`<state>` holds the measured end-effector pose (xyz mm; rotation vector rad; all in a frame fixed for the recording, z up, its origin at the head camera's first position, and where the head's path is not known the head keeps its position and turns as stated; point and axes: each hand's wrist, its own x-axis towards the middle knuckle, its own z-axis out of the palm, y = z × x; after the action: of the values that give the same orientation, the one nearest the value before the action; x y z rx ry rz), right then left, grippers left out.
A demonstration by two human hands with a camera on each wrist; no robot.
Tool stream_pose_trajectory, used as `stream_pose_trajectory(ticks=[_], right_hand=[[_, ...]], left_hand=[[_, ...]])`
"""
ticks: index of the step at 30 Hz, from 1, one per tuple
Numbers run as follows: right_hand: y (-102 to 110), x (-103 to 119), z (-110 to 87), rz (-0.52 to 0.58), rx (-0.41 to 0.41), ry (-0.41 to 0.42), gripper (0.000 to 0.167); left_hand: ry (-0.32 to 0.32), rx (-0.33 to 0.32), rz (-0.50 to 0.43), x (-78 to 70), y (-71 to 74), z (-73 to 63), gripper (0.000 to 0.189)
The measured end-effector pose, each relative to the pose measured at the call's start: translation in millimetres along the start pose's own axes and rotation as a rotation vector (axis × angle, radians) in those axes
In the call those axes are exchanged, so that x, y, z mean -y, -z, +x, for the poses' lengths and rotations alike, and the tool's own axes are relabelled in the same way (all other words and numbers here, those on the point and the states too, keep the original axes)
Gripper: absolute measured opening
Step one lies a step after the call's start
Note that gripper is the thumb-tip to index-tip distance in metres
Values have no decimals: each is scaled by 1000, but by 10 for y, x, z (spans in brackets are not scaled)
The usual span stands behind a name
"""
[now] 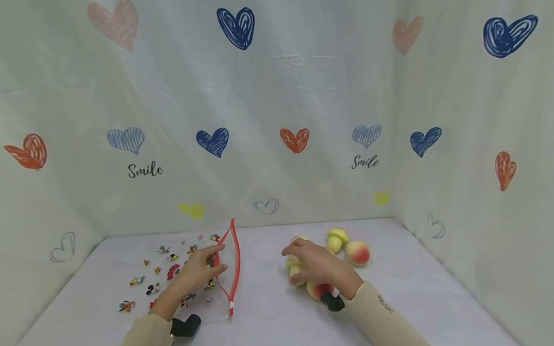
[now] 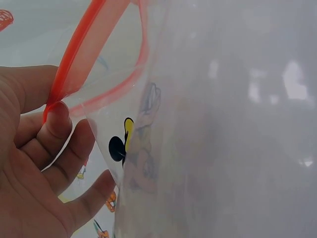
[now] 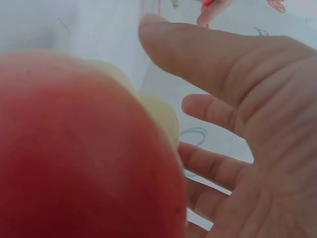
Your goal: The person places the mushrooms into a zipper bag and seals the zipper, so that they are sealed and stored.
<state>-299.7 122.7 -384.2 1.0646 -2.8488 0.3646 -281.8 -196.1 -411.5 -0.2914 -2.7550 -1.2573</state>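
A clear bag [image 2: 223, 148] with cartoon figures printed on it lies on the left of the table, its mouth edged by a red zip strip [image 1: 237, 257] that stands up and gapes. My left hand [image 1: 195, 269] pinches one side of that red edge. Over a group of peaches and pale yellow mushroom-shaped pieces hovers my right hand [image 1: 320, 264], fingers spread and loosely bent. A red peach [image 3: 89, 148] fills much of the right wrist view, beside the palm; a yellow piece [image 3: 163, 116] shows behind it near the fingers. Whether the fingers touch it, I cannot tell.
To the right of my right hand sit another peach [image 1: 358, 253] and a yellow mushroom [image 1: 337, 235]. A white cloth [image 1: 274, 323] covers the table. White curtains [image 1: 273, 90] with printed hearts hang behind and at both sides.
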Motion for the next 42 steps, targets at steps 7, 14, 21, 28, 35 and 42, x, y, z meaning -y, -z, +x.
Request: stream_pose_trajectory(ticks=[7,14,21,28,35,42], right_hand=[[-37,20,-14,9,14,-15,57],[-72,22,-16,11,22,-9,59],[-85,7,1,10,39,-20,62],[-93,3,5,19,44,-19,61],[-92,6,6,21,42,-17,61],[-87,-4,5,13,36,1,60]], left_hand=[[-10,4,-4,-20,18,-21,54],[-16,6,-1,-14,19,-20,53],[-4,7,15,-24,10,-22,55],[-3,11,12,-32,4,-25,55],[-9,11,11,-17,-4,-21,55],[-18,18,-15,-28,3,-22,55]])
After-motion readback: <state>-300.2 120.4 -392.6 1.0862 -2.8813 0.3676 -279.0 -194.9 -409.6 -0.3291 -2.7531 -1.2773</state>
